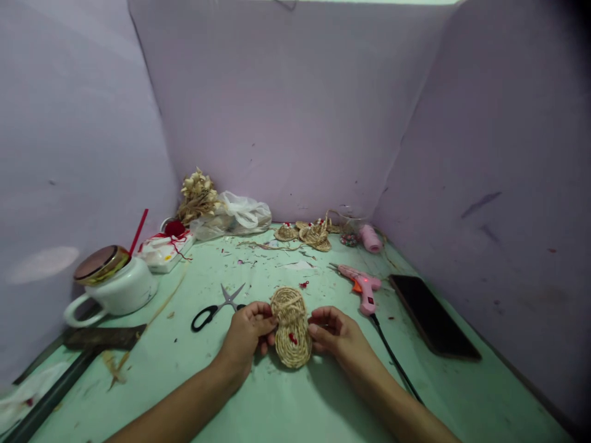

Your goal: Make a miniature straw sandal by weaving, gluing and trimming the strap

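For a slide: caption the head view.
Left hand and right hand hold a woven straw sandal on a green table, scissors and pink glue gun nearby.

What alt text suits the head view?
The left hand and right hand grip a woven straw sandal from either side on a green table. Scissors lie left of it; a pink glue gun and a phone lie right.

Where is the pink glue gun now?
The glue gun lies on the table, right of centre in the head view, between the phone and the right hand holding the sandal.
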A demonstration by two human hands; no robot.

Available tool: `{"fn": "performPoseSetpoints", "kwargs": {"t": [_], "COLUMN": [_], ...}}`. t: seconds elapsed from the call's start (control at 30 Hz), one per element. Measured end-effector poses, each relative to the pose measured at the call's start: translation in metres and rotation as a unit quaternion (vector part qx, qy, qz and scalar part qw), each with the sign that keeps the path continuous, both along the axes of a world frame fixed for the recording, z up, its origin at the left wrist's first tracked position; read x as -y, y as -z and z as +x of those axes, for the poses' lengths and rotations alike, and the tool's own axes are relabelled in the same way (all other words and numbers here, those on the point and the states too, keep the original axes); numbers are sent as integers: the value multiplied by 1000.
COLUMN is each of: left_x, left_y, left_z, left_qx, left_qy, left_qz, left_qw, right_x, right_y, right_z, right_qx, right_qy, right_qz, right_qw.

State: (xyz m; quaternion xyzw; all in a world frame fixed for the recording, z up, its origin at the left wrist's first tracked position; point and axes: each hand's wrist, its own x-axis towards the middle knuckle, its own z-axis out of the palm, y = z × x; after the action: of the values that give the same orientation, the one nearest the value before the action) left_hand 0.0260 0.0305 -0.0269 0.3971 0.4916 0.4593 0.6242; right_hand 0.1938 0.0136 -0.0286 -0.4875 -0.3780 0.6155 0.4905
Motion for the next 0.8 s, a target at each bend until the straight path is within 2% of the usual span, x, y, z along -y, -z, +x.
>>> {"fn": "performPoseSetpoints", "kwargs": {"t": [0.13,0.23,0.33,0.43,0.53,0.63,0.8], "left_x": [3,6,6,5,5,5,8], "left_y": [4,6,6,4,3,4,8], "left_z": [2,4,5,4,2,3,6], "left_qx": [-1,22,26,-24,-60,-69,-85], "left_qy": [12,32,-8,-67,-80,-67,9], "left_qz": [42,69,73,92,113,112,89], "left_qw": [999,997,997,993,988,989,992], "right_x": [1,0,-2,-2,-1,0,2], "right_y": [3,3,3,4,5,6,7], "right_z": [-2,0,0,0,0,0,-4], "right_qx": [-17,-51,-68,-65,-59,-51,-57], "right_qy": [-35,-27,4,12,2,3,11], "right_qz": [-40,-50,-44,-37,-38,-41,-27], "right_qw": [998,997,997,997,998,998,998]}}
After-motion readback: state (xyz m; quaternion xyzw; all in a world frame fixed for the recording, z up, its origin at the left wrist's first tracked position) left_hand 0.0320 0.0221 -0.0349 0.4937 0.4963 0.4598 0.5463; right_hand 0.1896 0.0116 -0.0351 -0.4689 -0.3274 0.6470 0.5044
